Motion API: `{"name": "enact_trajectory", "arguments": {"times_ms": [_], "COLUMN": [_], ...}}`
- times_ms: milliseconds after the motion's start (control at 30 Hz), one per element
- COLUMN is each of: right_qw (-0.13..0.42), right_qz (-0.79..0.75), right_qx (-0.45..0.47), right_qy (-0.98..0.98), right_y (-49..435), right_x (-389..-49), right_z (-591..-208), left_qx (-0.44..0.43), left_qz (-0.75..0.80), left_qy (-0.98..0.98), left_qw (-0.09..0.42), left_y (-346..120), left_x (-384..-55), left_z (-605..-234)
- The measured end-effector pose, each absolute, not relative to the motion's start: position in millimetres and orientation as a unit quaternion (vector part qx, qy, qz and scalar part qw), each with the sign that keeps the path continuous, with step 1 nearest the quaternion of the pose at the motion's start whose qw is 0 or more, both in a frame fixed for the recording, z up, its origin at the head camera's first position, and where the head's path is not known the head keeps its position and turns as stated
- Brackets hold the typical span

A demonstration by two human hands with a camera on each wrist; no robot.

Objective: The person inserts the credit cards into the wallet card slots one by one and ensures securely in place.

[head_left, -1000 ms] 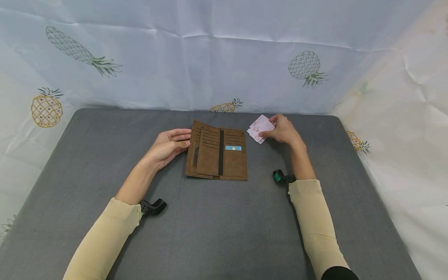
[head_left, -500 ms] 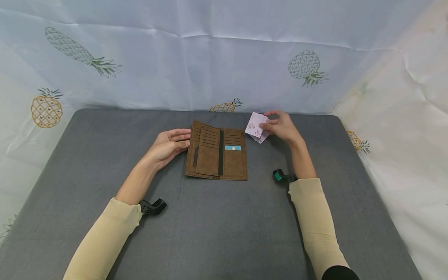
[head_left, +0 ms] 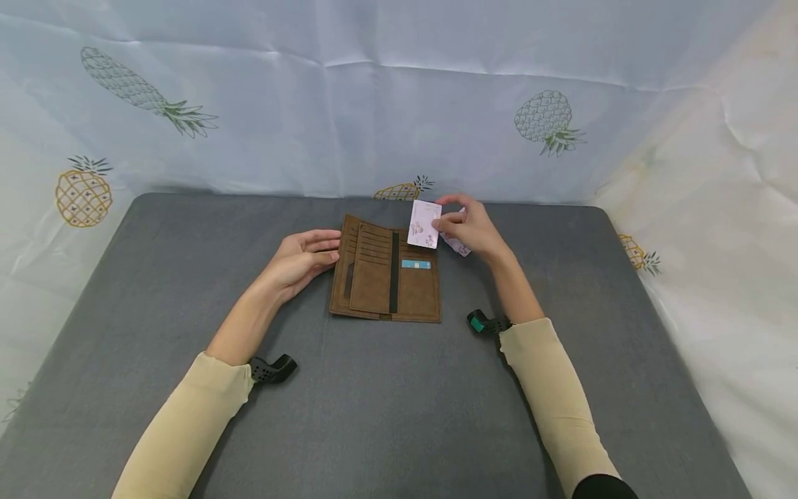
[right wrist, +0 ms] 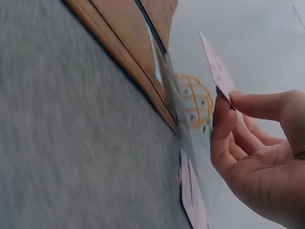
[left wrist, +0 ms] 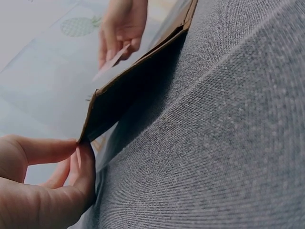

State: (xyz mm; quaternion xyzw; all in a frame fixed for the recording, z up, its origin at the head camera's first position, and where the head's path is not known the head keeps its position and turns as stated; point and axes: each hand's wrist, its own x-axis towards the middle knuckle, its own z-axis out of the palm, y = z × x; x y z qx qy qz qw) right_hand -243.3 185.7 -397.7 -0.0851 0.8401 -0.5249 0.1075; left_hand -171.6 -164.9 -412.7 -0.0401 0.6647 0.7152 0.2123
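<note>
Left hand (head_left: 299,267): pinches wallet (head_left: 374,298) at nine o'clock; best held steady.
Right hand (head_left: 470,225): pinches pink card (head_left: 422,225) toward one-thirty; square its edge.
Slots (head_left: 411,253): partly hidden, alignment uncertain.

The brown wallet (head_left: 373,281) lay open; a pale pink card (head_left: 423,225) was held above the counter, other pink cards (right wrist: 192,193) beside the wallet.

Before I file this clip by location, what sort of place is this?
Probably a makeshift recording booth: pineapple-print cloth screens three sides of a grey table, and a black wrist-worn device is visible.
</note>
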Motion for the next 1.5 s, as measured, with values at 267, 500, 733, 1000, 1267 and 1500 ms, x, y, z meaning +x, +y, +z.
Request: {"name": "enact_trajectory", "arguments": {"times_ms": [267,500,733,1000,1267,1500], "right_qw": [0.132,0.153,0.171,0.169,0.185,0.202], "right_qz": [-0.534,-0.513,-0.509,-0.505,-0.494,-0.479], "right_qx": [-0.127,-0.162,-0.189,-0.208,-0.218,-0.211], "right_qy": [0.826,0.829,0.822,0.821,0.821,0.828], "right_y": [147,125,117,111,103,100], "right_x": [-243,-244,-245,-246,-244,-242], "right_z": [-396,-393,-392,-396,-395,-397], "left_qx": [-0.046,-0.047,-0.051,-0.050,-0.050,-0.048], "left_qz": [0.712,0.714,0.711,0.717,0.714,0.718], "left_qy": [0.668,0.667,0.670,0.664,0.668,0.665], "left_qw": [0.211,0.208,0.207,0.206,0.206,0.202], "left_y": [-166,-165,-163,-163,-163,-162], "left_x": [-171,-171,-171,-170,-172,-172], "left_z": [-413,-413,-412,-412,-415,-415]}}
